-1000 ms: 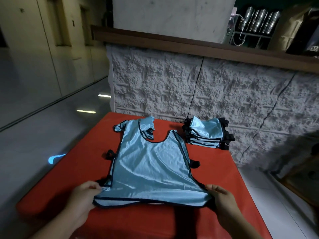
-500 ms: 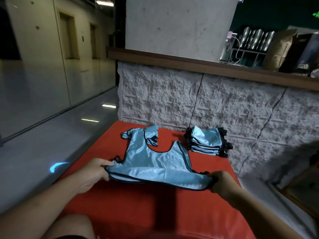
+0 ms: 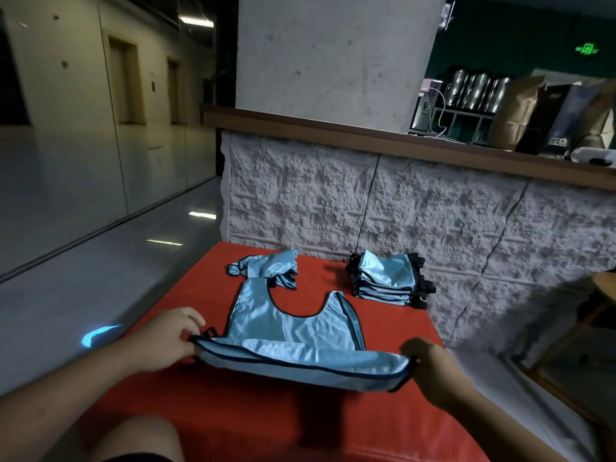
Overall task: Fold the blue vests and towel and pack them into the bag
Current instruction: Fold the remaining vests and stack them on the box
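A light blue vest [image 3: 293, 331] with black trim lies on the red table [image 3: 266, 421]. Its near hem is lifted off the surface and curls toward the neck. My left hand [image 3: 166, 338] pinches the hem's left corner. My right hand [image 3: 430, 365] pinches the right corner. A stack of several folded blue vests [image 3: 388, 281] sits at the table's far right, against the wall. One shoulder strap of the held vest lies bunched at the far left [image 3: 266, 268]. No towel or bag is identifiable.
A rough white stone wall [image 3: 433, 211] with a wooden ledge [image 3: 366, 135] rises right behind the table. Paper bags [image 3: 520, 111] stand on the ledge. A wooden stool [image 3: 603, 295] is at the right. Shiny floor [image 3: 100, 261] lies to the left.
Both hands have raised the vest's near hem off the table and carried it away from me, toward the neck. The head camera has tilted up.
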Demonstrator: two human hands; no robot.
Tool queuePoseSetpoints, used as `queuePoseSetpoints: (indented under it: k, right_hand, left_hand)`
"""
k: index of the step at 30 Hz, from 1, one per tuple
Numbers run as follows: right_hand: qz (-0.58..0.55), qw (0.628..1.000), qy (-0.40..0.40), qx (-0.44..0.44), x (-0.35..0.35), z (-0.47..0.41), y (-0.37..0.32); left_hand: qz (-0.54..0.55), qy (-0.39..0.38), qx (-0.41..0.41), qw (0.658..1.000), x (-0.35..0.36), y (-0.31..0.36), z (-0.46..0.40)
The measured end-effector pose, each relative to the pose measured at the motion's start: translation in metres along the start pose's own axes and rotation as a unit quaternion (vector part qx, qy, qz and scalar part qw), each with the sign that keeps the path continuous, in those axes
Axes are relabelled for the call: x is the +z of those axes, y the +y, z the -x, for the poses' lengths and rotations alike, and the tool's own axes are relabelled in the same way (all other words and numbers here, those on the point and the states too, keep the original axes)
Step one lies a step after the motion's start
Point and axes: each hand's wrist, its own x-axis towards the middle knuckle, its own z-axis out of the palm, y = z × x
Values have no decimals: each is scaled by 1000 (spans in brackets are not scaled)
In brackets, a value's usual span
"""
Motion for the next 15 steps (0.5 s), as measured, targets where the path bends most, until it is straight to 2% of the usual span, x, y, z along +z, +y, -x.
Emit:
queuePoseSetpoints:
  k: [2,6,9,13,15]
  right_hand:
    - [-90,996,-13,16,-2,8,-4]
    - [-300,952,-10,58,-1,18,-20]
    - [-344,935,-74,54,0,23,-17]
    - [-360,907,-204,73,0,27,3]
    - [-375,894,-224,95,4,26,9]
  left_hand:
    - [33,-26,21,999,-4,2,3]
    - [176,-40,15,983,-11,15,9]
    - [202,-86,1,976,-11,17,14]
    - [189,-211,-6,959,-11,4,16]
    - [206,-235,-25,949,-5,-2,12]
